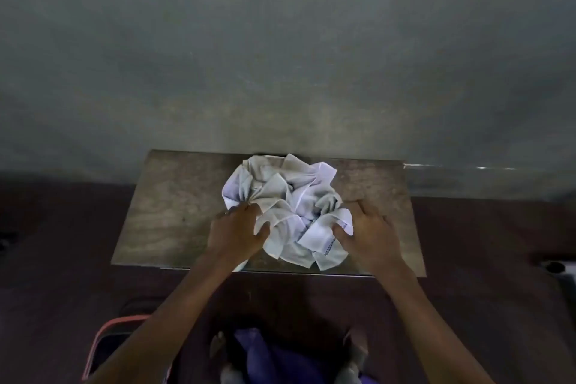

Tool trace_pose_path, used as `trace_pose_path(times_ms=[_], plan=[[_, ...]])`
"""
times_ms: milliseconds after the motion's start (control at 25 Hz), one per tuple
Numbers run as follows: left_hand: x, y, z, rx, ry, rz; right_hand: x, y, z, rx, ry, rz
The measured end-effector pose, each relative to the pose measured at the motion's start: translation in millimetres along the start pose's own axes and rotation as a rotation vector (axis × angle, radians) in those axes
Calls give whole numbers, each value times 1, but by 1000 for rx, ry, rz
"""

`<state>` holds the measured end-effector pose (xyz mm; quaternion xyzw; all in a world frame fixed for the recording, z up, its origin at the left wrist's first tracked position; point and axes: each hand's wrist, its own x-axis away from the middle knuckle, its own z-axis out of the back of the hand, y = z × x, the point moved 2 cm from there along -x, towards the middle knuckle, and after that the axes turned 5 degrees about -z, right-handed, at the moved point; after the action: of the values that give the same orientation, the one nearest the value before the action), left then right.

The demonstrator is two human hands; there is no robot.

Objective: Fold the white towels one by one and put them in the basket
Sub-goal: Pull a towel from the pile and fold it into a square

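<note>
Both sets of fingers curl into the towels (285, 196): left hand (235, 232) grips crumpled cloth at the pile's left edge, right hand (369, 229) grips a stitched corner on the right. Forearms reach forward, palms down. Pile sits unfolded mid-table (174, 196). Pink-rimmed basket (107, 332) on floor, lower left.
</note>
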<state>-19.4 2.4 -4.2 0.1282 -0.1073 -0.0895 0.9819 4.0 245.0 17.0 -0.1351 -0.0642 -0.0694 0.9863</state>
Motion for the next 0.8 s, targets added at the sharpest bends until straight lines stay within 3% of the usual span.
trace_pose_path(times_ms=[240,400,600,800], plan=[[-107,-32,-110,-85,35,-24,-102,14,-125,-25,-29,9],[-185,-54,-166,-157,175,-26,-173,27,-192,-58,19,46],[-207,-56,-172,-138,205,-57,-198,38,-202,-20,108,51],[-143,-48,-162,-190,252,-73,-151,40,-182,-35,131,44]])
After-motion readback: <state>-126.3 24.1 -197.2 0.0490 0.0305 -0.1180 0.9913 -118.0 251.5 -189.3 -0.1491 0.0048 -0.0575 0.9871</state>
